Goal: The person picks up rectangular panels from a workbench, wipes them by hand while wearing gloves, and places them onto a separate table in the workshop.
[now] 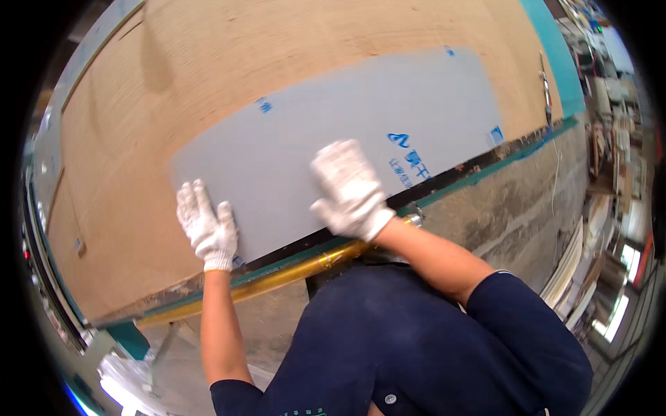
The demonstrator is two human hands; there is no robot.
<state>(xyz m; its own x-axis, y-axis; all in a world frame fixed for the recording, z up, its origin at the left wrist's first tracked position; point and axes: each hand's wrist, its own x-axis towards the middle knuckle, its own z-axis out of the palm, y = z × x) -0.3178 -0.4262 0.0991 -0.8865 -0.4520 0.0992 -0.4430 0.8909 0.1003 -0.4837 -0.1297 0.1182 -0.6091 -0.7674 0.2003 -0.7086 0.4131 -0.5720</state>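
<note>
A large grey sheet (pixel 298 139) with blue printing lies on a light brown wooden board (pixel 125 187). In its white knit glove, my left hand (pixel 208 225) rests flat at the sheet's left end, fingers spread and empty. My right hand (pixel 350 187), gloved the same way, is over the middle of the sheet near its front edge. Its palm is down, the fingers stretched out, and it is slightly blurred. Whether the right palm presses on the sheet or hovers just above it, I cannot tell.
A yellow tube (pixel 277 277) runs along the table's front edge, close to my body. A slim tool (pixel 546 90) with a cord lies at the board's right end. Stacked boards (pixel 579 270) stand at the far right. Clear plastic wrap (pixel 128 378) is at the lower left.
</note>
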